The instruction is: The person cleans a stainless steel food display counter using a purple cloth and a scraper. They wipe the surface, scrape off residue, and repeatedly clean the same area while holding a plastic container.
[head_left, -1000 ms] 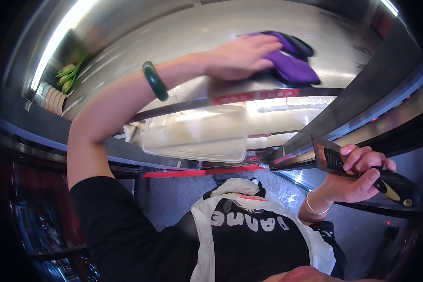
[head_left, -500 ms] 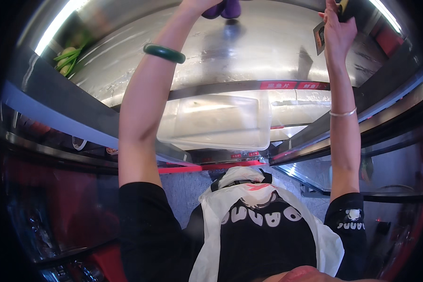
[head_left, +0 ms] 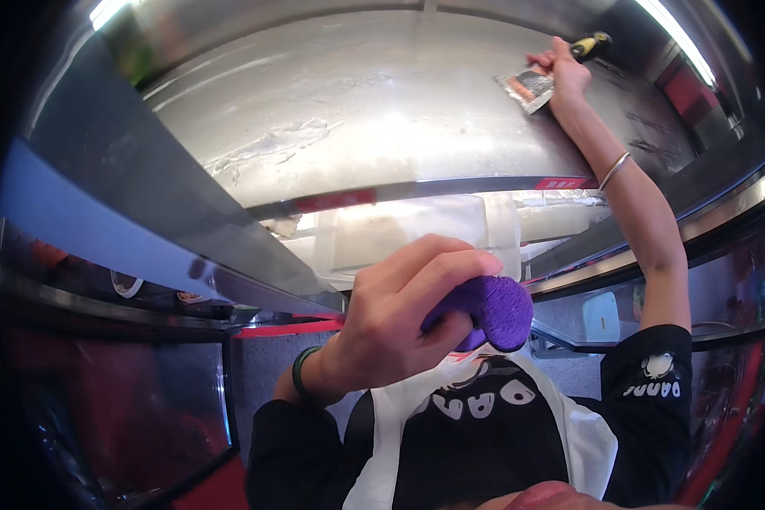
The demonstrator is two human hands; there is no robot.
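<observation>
My left hand (head_left: 404, 310), with a dark green bangle at the wrist, is closed around a folded purple cloth (head_left: 508, 313). It is held up close to my chest, in front of a clear plastic tub (head_left: 501, 225). Farther off at the right, my right hand (head_left: 567, 75) grips a scraper (head_left: 529, 88). The black-and-yellow handle sticks out beyond my fist, and the wide blade, silvery with an orange patch, lies at or just above the steel surface (head_left: 382, 110). Whether the blade touches the metal I cannot tell.
Wet streaks mark the steel at the left. A metal rail (head_left: 450, 185) with red labels runs along its near edge. Grey frame bars (head_left: 144, 161) slope in at both sides. Glass panels and a pale blue object (head_left: 601, 316) are at the lower right.
My left hand has come back from the far steel surface toward my chest with the purple cloth. My right hand has shifted a little left and nearer, still holding the scraper.
</observation>
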